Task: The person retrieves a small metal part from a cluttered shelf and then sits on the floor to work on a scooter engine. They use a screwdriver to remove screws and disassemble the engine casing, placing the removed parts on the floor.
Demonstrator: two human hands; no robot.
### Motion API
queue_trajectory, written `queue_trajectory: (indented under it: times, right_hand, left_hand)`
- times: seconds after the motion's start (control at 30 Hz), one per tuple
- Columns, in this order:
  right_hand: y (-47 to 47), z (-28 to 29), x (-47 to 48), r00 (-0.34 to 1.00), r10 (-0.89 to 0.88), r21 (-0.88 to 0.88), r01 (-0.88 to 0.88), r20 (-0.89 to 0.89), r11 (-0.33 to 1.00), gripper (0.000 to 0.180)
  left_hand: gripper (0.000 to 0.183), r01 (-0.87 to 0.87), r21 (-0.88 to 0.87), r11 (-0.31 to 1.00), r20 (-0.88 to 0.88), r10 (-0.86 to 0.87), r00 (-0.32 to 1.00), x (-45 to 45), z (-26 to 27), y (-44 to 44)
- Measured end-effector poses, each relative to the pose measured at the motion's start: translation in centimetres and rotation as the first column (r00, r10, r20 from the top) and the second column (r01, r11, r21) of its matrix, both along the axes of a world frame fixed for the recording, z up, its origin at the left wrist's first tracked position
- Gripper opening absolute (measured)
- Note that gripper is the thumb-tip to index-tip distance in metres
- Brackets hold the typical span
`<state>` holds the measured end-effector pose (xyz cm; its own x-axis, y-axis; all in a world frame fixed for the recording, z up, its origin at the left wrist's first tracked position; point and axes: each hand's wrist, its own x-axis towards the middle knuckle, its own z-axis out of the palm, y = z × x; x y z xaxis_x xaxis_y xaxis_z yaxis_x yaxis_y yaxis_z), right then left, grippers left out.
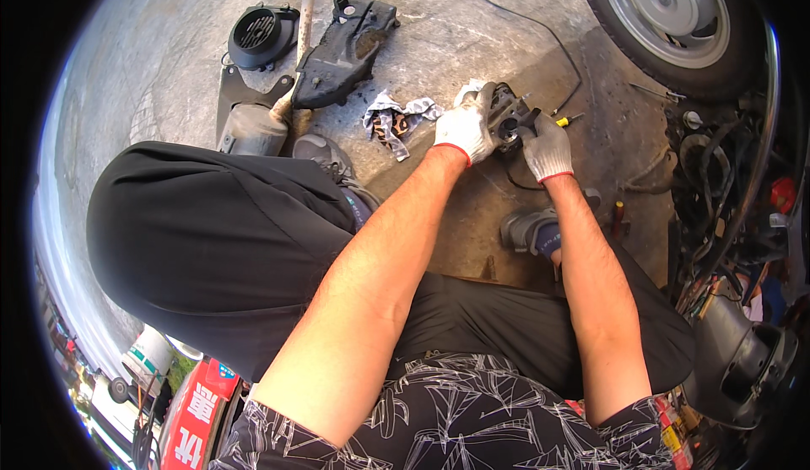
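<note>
In white knit work gloves with red cuffs, my left hand (468, 125) and my right hand (547, 144) meet at a dark metal engine part (506, 112) with a round opening, low over the concrete floor. My left hand grips its left side. The fingers of my right hand close around a small black piece (528, 122) at its right side; whether that piece belongs to the part I cannot tell. A crumpled patterned rag (398, 119) lies left of my hands. Right of them is a screwdriver with a yellow handle (562, 122).
A black fan cover (256, 36), a black plastic housing (345, 52) and an exhaust muffler (253, 129) lie at the upper left. A scooter wheel (674, 11) is at the upper right. A black cable (538, 22) crosses the floor. Dark machine parts crowd the right edge.
</note>
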<state>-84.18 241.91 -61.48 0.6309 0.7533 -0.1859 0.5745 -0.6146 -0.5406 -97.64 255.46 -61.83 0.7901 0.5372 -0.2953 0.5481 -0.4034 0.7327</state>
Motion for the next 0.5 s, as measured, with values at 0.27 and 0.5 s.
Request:
queue_trajectory:
  times: [0.27,0.5]
  right_hand:
    - [0.0,-0.1,-0.8,0.971,-0.173,0.12,0.194,-0.164,0.974,0.02]
    - [0.0,-0.1,-1.1,0.987,-0.142,0.076,0.148,-0.08,0.986,0.024]
  left_hand:
    - [0.088,0.002,-0.029,1.0,-0.033,-0.003,0.999,0.0,0.0,-0.1]
    - [0.085,-0.004,-0.024,1.0,-0.006,0.004,1.0,-0.1,-0.1,0.0]
